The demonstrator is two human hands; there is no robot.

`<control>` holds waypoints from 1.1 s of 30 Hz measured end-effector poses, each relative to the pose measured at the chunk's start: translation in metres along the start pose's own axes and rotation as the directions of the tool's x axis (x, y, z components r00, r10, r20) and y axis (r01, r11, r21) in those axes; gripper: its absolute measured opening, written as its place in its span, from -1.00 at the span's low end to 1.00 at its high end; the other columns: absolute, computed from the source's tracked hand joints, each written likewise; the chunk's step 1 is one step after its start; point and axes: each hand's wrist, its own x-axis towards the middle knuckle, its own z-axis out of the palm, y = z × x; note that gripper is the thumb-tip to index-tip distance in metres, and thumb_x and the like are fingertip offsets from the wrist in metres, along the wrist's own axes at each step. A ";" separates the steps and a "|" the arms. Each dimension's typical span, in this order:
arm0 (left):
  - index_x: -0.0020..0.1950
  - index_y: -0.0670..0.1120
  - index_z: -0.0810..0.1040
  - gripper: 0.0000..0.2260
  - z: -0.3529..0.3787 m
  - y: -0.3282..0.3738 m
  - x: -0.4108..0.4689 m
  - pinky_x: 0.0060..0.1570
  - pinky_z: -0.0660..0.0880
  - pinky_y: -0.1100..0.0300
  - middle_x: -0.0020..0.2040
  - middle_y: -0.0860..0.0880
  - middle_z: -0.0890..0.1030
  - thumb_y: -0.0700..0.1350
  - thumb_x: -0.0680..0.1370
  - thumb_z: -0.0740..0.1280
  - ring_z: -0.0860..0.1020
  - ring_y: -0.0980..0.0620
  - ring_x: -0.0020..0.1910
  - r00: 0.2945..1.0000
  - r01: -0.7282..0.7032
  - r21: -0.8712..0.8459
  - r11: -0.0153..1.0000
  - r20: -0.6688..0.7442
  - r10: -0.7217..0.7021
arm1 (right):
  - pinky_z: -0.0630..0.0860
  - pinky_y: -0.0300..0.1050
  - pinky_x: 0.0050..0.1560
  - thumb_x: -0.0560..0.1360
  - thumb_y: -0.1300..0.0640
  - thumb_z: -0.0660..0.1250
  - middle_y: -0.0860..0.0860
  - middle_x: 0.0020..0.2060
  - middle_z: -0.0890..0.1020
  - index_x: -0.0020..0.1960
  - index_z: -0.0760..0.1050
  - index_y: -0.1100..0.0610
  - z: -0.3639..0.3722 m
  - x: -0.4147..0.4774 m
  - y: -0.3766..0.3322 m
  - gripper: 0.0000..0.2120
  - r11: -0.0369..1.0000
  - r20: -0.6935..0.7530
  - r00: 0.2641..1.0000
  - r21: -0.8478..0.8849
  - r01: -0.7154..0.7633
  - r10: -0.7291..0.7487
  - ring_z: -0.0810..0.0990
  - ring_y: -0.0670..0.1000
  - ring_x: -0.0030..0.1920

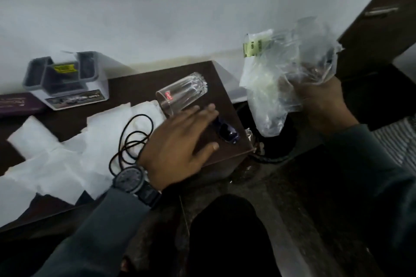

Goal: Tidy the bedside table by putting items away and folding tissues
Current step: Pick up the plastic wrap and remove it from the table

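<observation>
Bedside table (135, 87) below, the left hand (177, 146) spreads flat; the right hand (319, 101) grips a plastic bag (276, 78).

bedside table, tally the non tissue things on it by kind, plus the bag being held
drinking glass, on its side: 1
sunglasses: 1
black cable: 1
grey desk organiser: 1
purple book: 1
plastic bag, in the grip of the right hand, off the table: 1
total: 6
</observation>
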 end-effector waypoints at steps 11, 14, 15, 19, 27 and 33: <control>0.63 -0.01 0.23 -0.33 0.068 0.034 0.050 0.56 0.23 -0.10 0.64 0.02 0.28 0.24 0.58 0.22 0.26 -0.06 0.61 0.977 -0.078 0.079 0.994 0.203 0.061 | 0.59 -0.41 -0.16 0.46 0.33 0.53 -0.06 -0.04 0.67 0.21 0.58 0.21 -0.073 0.034 0.073 -0.65 0.960 -0.142 0.990 -0.276 -0.054 0.014 0.66 -0.34 -0.19; 0.63 -0.01 0.24 -0.32 0.080 0.037 0.058 0.56 0.20 -0.12 0.64 0.02 0.28 0.25 0.56 0.22 0.24 -0.08 0.62 0.967 -0.100 0.095 0.990 0.242 0.075 | 0.58 -0.28 0.02 0.44 0.22 0.53 0.04 0.11 0.68 0.29 0.58 0.16 -0.072 0.055 0.104 -0.57 0.898 -0.114 0.993 -0.436 -0.064 0.015 0.67 -0.09 0.05; 0.62 -0.01 0.25 -0.33 0.084 0.037 0.060 0.57 0.19 -0.14 0.64 0.02 0.29 0.25 0.57 0.21 0.23 -0.08 0.62 0.966 -0.105 0.105 0.989 0.248 0.076 | 0.53 -0.30 0.02 0.45 0.19 0.51 0.05 0.13 0.68 0.29 0.58 0.14 -0.069 0.062 0.113 -0.58 0.863 -0.101 0.995 -0.502 -0.063 0.014 0.66 -0.02 0.11; 0.60 -0.03 0.31 -0.35 0.097 0.036 0.065 0.55 0.18 -0.22 0.63 -0.01 0.31 0.27 0.58 0.18 0.24 -0.13 0.62 0.965 -0.103 0.154 0.983 0.255 0.061 | 0.47 -0.25 0.02 0.51 0.17 0.38 0.16 0.17 0.68 0.32 0.57 0.12 -0.050 0.078 0.152 -0.62 0.740 -0.067 0.998 -0.670 -0.060 0.020 0.63 0.18 0.20; 0.46 0.01 0.53 -0.39 0.101 0.028 0.068 0.57 0.12 -0.24 0.51 0.03 0.49 0.36 0.57 0.19 0.42 -0.09 0.51 0.969 -0.114 0.175 0.978 0.238 0.070 | 0.52 0.16 0.11 0.56 0.17 0.23 0.21 0.23 0.60 0.40 0.40 0.00 -0.008 0.077 0.222 -0.59 0.529 -0.079 0.990 -0.839 -0.129 0.116 0.57 0.35 0.18; 0.48 0.02 0.51 -0.38 0.099 0.027 0.068 0.59 0.07 -0.21 0.53 0.05 0.47 0.38 0.58 0.16 0.40 -0.07 0.53 0.966 -0.116 0.171 0.978 0.250 0.071 | 0.45 0.28 0.32 0.49 0.02 0.43 0.30 0.42 0.37 0.54 0.14 0.18 -0.005 0.083 0.276 -0.25 0.496 0.005 0.926 -0.845 -0.199 0.378 0.42 0.41 0.37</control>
